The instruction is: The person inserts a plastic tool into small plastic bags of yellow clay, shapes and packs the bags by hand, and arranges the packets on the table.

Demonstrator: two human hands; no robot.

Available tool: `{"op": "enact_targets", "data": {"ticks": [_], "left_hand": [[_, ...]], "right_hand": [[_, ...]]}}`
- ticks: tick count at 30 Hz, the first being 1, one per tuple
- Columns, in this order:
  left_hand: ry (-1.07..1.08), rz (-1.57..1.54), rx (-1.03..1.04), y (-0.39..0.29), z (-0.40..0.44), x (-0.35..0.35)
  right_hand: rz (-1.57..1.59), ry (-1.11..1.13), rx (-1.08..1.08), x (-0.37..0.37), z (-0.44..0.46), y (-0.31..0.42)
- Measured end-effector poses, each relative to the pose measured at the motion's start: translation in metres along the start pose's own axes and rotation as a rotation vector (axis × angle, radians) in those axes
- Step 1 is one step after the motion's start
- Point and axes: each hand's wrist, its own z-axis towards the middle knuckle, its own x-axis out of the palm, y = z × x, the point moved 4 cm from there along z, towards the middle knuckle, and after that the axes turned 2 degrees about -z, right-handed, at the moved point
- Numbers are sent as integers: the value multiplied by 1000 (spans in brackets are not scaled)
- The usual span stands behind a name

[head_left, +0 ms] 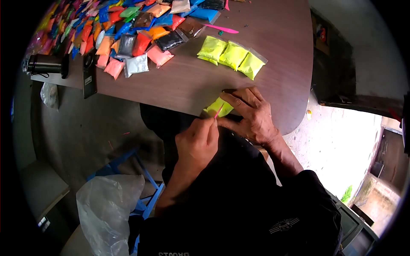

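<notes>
yellow packet (225, 109) in right hand (253, 114)

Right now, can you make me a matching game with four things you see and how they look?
Things:
1. left hand
2. row of packets
3. flask
4. big plastic bag

Clues:
A. see-through, below the table at the lower left
B. pinching a thin pink tool
C. black and silver, at the table's far left
D. bright yellow, on the table

Pairs: 1-B, 2-D, 3-C, 4-A
</notes>
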Motion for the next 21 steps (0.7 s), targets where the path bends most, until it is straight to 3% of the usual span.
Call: {"op": "enact_targets", "data": {"ticks": [6, 9, 14, 18, 21], "left_hand": [[17, 143, -61, 20, 11, -13], [-31, 92, -91, 26, 10, -18], [78, 23, -89, 12, 7, -8], [-4, 91, -156, 36, 16, -26], [-31, 24, -80, 29, 20, -31]], "right_hand": [[-20, 1, -11, 1, 1, -1], [-30, -8, 3, 2, 1, -2], [-59, -29, 2, 4, -1, -3], [-57, -41, -10, 3, 1, -2], [-56, -68, -14, 5, -1, -3]]}}
